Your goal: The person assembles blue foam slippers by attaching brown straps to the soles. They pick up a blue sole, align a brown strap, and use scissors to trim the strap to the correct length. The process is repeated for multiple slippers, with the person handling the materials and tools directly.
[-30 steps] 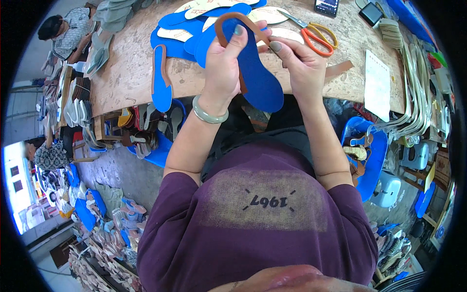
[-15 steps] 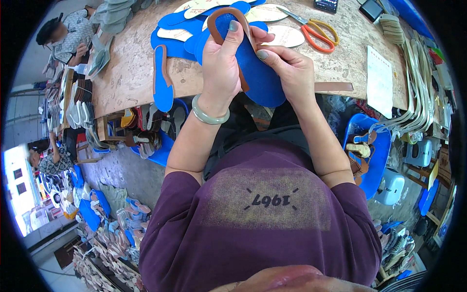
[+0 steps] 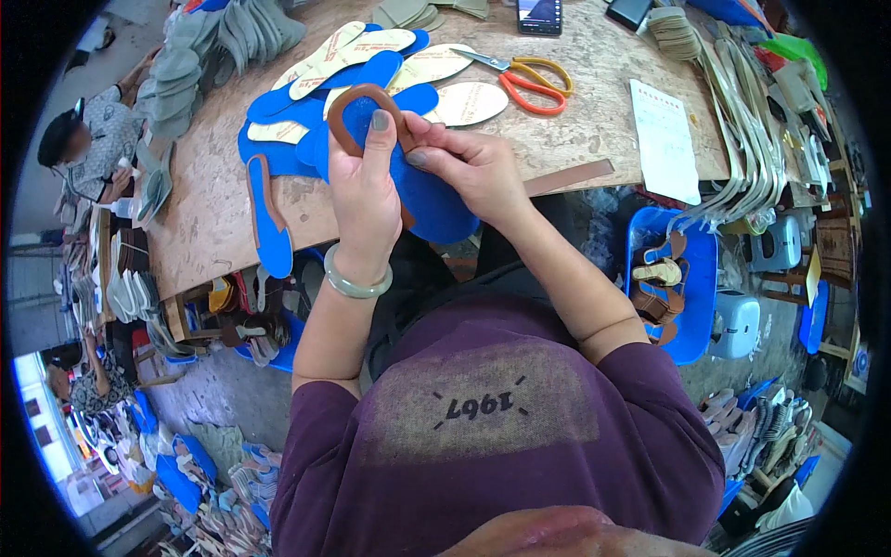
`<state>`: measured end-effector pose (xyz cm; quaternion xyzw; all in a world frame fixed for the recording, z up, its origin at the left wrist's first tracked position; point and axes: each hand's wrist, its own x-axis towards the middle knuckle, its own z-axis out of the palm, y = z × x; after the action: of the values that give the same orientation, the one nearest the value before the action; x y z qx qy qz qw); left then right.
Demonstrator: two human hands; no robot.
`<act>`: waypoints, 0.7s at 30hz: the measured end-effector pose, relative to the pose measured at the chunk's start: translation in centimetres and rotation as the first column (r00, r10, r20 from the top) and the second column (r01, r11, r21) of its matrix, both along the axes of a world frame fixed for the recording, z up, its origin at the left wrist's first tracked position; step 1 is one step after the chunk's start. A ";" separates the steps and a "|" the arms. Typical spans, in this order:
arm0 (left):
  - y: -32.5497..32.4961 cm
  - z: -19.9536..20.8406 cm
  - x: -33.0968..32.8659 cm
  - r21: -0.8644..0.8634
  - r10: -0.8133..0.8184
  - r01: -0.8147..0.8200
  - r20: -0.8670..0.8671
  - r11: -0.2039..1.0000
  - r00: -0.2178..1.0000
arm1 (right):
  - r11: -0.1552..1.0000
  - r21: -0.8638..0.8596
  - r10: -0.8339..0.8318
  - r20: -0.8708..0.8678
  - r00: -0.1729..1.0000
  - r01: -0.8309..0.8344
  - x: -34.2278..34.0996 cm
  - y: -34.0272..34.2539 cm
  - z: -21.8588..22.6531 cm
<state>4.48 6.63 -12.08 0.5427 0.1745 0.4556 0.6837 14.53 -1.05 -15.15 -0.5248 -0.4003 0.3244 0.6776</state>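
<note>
My left hand [image 3: 364, 202] grips a blue insole [image 3: 432, 209] from its left side, thumb laid up along its face. A brown edging strip [image 3: 345, 104] curves around the insole's far rounded end and runs down its side. The fingers of my right hand [image 3: 478, 176] pinch the strip at the insole's right edge. Another blue insole [image 3: 271, 246] with brown edging lies at the table's front edge, left of my hands. Beyond them is a pile of blue and cream insoles [image 3: 357, 70]. A flat brown strip [image 3: 580, 174] lies to the right of my right hand.
Scissors [image 3: 534, 84] with orange and yellow handles lie on the wooden table [image 3: 594, 121]. Farther off are a phone [image 3: 540, 16] and, right, a paper sheet [image 3: 664, 139] beside long pale strips [image 3: 733, 121]. A blue bin [image 3: 691, 316] holds sandals. A person [image 3: 93, 153] works at far left.
The view has shifted, so the table and my hands appear farther left and lower. My right hand has moved slightly along the insole's edge toward its far end. Both hands keep their hold.
</note>
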 end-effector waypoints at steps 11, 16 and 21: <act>-2.4 -0.4 -3.5 -0.035 -0.161 0.158 -0.090 0.987 0.983 | 0.918 -0.132 0.331 -0.267 0.905 -0.375 1.3 -2.1 -0.7; -2.3 1.4 -4.9 0.505 -0.035 0.390 -0.577 0.770 0.816 | 0.924 -0.183 0.328 -0.080 0.941 -0.337 2.5 -4.7 -0.2; -2.7 1.9 -5.2 0.636 -0.020 0.486 -0.595 0.600 0.803 | 0.921 -0.272 0.239 -0.178 0.955 -0.281 1.6 -6.1 -0.7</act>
<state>-0.68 3.93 -10.13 0.9018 0.0645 0.2098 0.3723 16.13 -7.12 -15.85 -0.5375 -0.3647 0.5038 0.5695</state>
